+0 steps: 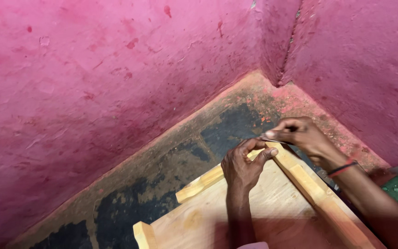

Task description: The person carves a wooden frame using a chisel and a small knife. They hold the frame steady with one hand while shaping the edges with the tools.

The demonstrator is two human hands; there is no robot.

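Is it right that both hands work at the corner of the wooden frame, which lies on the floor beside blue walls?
Not quite: the walls are pink, not blue, as the head view shows. The rest holds: the left hand and right hand meet at the corner of the wooden frame, which lies on the floor.

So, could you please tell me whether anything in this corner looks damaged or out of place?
Yes: the pink plastered wall is chipped and pitted, and the floor has worn, patchy black and red paint. The pale wooden frame under the left hand and right hand looks intact.
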